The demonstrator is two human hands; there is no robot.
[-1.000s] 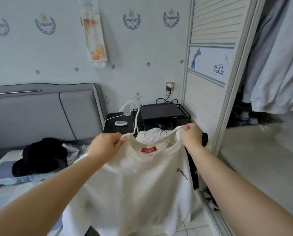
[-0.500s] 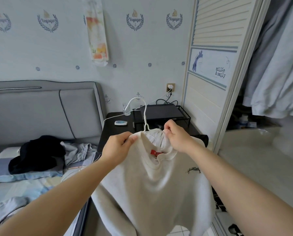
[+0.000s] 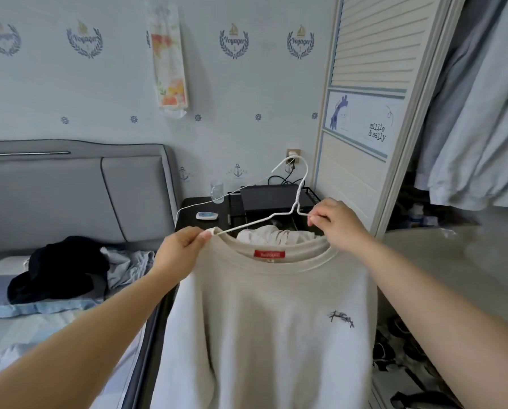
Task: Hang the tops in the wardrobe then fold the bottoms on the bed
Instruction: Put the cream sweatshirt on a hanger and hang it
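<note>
- Nautical wallpaper runs behind a grey padded headboard, and a dark bedside table stands between the bed and the open wardrobe on our right.
- Our left hand pinches the cream top at the left end of its collar, right where the wire of the white hanger goes into the cloth.
- Our right hand has its fingers curled round the hanger's right arm and the collar edge beneath it.
- We hold the top out in front of us, above the gap between bed and wardrobe, touching neither.
- It hangs with its long axis roughly vertical: collar and red label up, body down past the lower edge of view.
- Its shoulder line lies left to right, tilted, with the right side higher; the hanger's hook rises above it and curls over to the left.
- We judge the hanger only partly seated: the left arm is in, while the right arm shows bare above the collar.
- Pale garments already hang inside the wardrobe; whether those are part of this job we cannot tell.
- Left to do, as we judge it: settle this top, hook it on the rail, then deal with the dark clothing and pale blue pieces heaped on the bed, none of which looks folded.
</note>
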